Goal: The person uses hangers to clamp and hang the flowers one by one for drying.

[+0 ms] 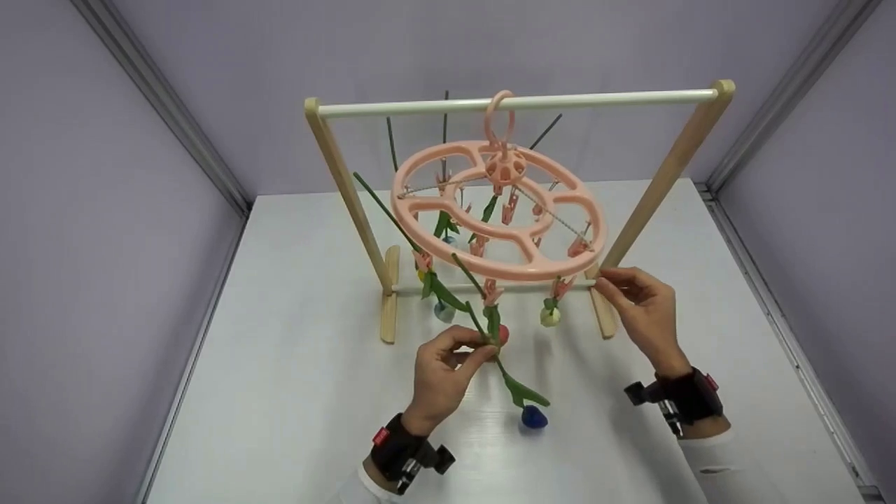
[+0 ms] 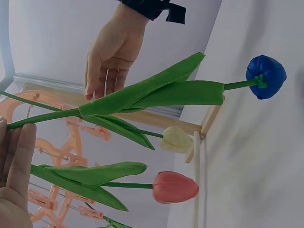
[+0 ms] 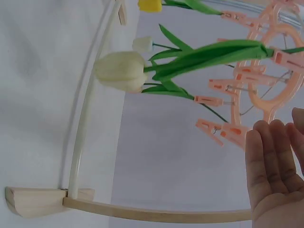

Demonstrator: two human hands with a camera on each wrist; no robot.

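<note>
While the left hand (image 1: pixel 444 371) is pinching the blue tulip's stem (image 1: pixel 483 329) below the pink hanger (image 1: pixel 498 210), the right hand (image 1: pixel 640 304), fingers loose and holding nothing, is touching the wooden rack (image 1: pixel 658 185).

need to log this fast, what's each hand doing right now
Left hand: pinching the stem of the blue tulip.
Right hand: open, fingertips at the wooden rack, holding nothing.

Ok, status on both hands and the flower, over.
Left hand pinches blue tulip stem. Right hand open, at rack post. Clip hanger overhead.
</note>
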